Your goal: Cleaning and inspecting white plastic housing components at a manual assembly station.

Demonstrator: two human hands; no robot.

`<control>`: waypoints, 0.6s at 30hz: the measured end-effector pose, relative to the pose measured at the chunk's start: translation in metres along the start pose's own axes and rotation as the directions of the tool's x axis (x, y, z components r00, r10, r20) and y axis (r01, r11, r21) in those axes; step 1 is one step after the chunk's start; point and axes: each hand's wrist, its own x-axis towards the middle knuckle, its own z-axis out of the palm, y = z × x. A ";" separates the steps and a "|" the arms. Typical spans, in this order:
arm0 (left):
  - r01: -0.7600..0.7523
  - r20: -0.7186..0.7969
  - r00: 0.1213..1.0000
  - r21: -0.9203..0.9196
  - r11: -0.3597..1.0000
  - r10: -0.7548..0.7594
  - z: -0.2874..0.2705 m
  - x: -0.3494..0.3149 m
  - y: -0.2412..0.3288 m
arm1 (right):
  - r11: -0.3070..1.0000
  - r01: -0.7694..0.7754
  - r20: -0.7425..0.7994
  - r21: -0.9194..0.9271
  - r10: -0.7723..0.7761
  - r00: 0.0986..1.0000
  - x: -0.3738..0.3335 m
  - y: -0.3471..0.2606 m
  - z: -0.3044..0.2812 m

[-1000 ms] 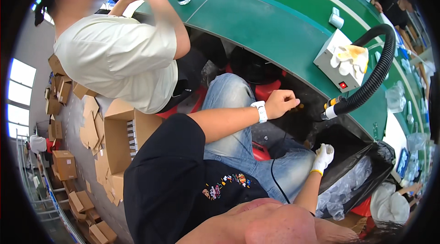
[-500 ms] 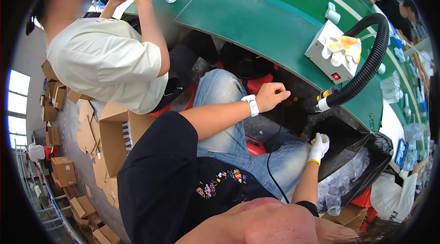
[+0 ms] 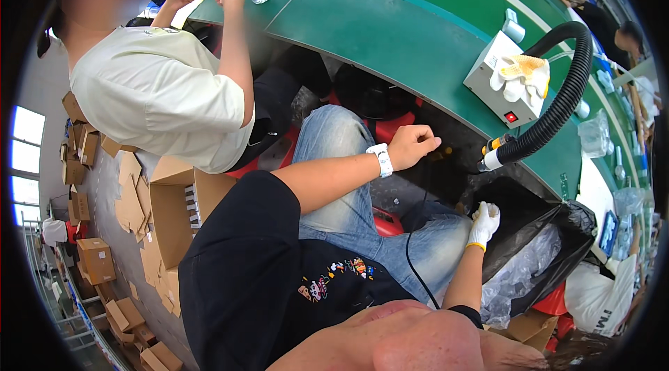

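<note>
The left hand (image 3: 412, 147), bare and with a white watch (image 3: 380, 160) on the wrist, is hovering above the lap side of the green table (image 3: 376, 29), its fingers are bending loosely inward, and I cannot tell if they are gripping something. The right hand (image 3: 484, 223), in a white glove, is curling almost like a fist just beside the black bag (image 3: 577, 245), and its inside is not showing. Near both hands, the nozzle (image 3: 492, 160) of the black hose (image 3: 557, 125) is hanging at the table's edge.
</note>
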 end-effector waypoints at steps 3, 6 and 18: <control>-0.007 -0.001 1.000 -0.006 1.000 0.007 0.000 0.001 0.000 | 1.000 0.004 0.007 -0.004 -0.004 1.000 0.001 0.000 0.000; -0.009 0.002 1.000 -0.004 1.000 0.009 0.001 0.002 0.000 | 1.000 0.013 0.027 0.003 -0.013 1.000 0.002 0.000 0.000; -0.005 0.005 1.000 -0.006 1.000 0.005 0.001 0.002 -0.005 | 0.999 0.043 0.009 0.004 -0.043 0.999 0.002 0.004 -0.001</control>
